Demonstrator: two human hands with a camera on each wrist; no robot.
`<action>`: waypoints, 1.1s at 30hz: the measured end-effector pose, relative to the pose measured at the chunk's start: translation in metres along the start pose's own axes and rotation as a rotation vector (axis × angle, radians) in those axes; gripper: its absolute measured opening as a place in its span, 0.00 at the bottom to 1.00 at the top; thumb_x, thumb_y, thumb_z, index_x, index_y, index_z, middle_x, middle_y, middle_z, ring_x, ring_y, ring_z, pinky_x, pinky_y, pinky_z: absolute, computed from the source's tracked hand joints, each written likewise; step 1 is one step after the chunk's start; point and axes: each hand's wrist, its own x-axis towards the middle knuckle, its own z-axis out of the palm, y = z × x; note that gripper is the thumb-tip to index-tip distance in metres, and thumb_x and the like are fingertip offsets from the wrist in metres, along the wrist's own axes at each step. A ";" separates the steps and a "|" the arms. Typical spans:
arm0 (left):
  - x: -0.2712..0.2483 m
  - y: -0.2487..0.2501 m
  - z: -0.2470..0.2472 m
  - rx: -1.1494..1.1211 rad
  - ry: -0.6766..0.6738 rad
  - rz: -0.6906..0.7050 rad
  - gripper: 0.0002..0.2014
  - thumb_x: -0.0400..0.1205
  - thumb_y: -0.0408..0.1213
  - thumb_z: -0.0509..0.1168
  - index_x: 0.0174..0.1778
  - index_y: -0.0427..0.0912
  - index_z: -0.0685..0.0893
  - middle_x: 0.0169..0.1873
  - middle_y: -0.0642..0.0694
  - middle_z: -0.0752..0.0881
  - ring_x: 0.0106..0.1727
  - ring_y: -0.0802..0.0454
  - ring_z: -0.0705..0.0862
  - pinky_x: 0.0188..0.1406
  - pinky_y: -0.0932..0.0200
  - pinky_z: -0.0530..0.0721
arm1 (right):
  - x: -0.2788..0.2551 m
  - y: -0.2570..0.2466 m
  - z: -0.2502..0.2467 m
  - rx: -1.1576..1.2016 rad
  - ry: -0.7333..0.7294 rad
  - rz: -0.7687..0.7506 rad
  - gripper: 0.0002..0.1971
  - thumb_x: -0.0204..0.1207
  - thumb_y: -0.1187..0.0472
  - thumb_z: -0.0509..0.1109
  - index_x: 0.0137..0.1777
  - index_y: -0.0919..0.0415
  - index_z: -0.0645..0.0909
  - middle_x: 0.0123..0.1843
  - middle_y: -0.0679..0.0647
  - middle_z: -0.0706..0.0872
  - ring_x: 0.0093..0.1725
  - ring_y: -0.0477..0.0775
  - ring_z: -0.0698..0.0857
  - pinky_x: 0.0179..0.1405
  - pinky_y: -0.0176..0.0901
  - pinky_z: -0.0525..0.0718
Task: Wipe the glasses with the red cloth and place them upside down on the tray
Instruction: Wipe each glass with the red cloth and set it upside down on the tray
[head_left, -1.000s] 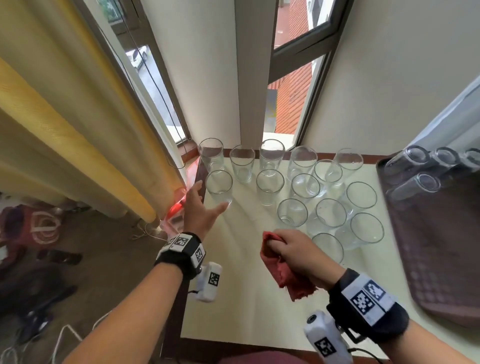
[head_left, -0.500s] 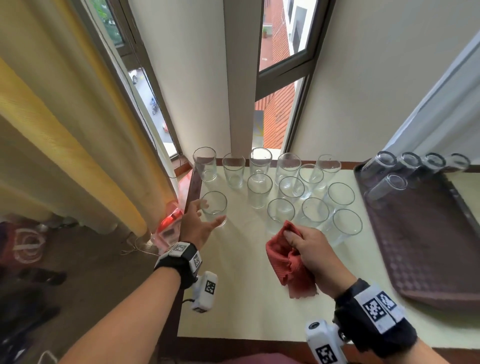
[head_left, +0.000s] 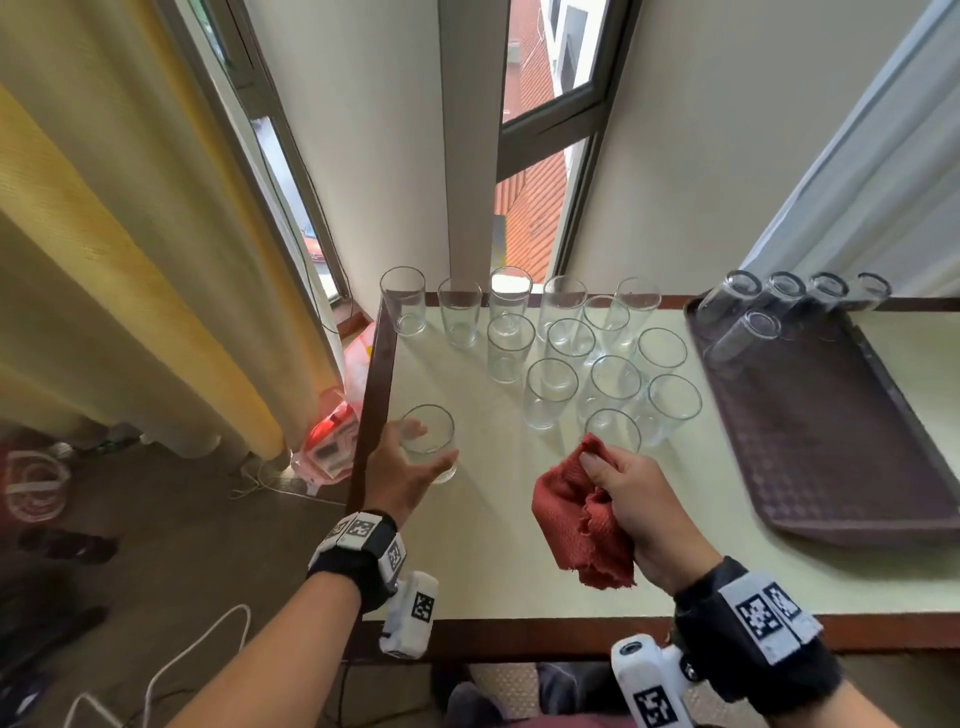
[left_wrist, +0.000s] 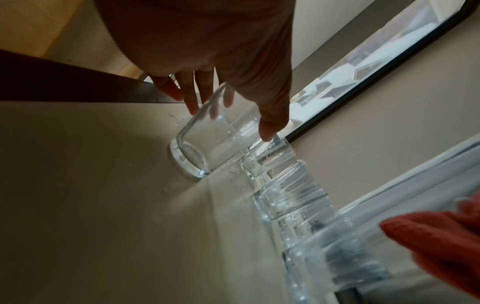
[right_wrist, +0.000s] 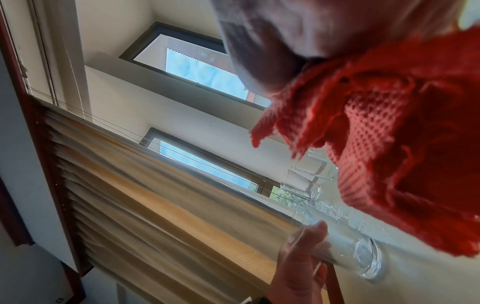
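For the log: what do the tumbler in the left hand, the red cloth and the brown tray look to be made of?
Clear tumbler held by the left hand: glass, smooth and see-through, with a thick base. Red cloth gripped by the right hand: woven textile, waffle texture, frayed edges. Dark brown tray: probably plastic, matte, with a chequered embossed surface; uncertain.

One clear glass (head_left: 428, 441) stands upright by the tabletop's left edge. Others cluster behind; five sit upside down on the brown tray (head_left: 831, 441). Red cloth (head_left: 576, 525) hangs bunched.
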 end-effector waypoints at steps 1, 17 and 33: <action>-0.005 0.001 0.000 -0.046 -0.008 -0.009 0.28 0.69 0.41 0.84 0.61 0.44 0.79 0.54 0.50 0.86 0.59 0.49 0.84 0.60 0.56 0.79 | -0.001 -0.001 -0.002 0.027 0.005 -0.002 0.10 0.86 0.66 0.63 0.45 0.65 0.84 0.33 0.55 0.83 0.25 0.45 0.79 0.30 0.40 0.78; -0.089 0.167 0.071 -0.553 -0.168 0.189 0.38 0.62 0.80 0.65 0.54 0.52 0.80 0.37 0.49 0.86 0.39 0.54 0.84 0.46 0.57 0.82 | -0.030 -0.063 -0.048 0.205 -0.071 -0.546 0.13 0.87 0.53 0.60 0.63 0.57 0.80 0.35 0.47 0.85 0.25 0.45 0.84 0.19 0.40 0.82; -0.121 0.206 0.134 -0.836 -0.231 -0.009 0.31 0.83 0.56 0.59 0.76 0.38 0.73 0.70 0.41 0.84 0.71 0.45 0.83 0.64 0.43 0.83 | 0.005 -0.047 -0.081 -0.304 -0.146 -0.817 0.28 0.80 0.33 0.50 0.81 0.24 0.50 0.88 0.37 0.54 0.86 0.41 0.53 0.84 0.60 0.61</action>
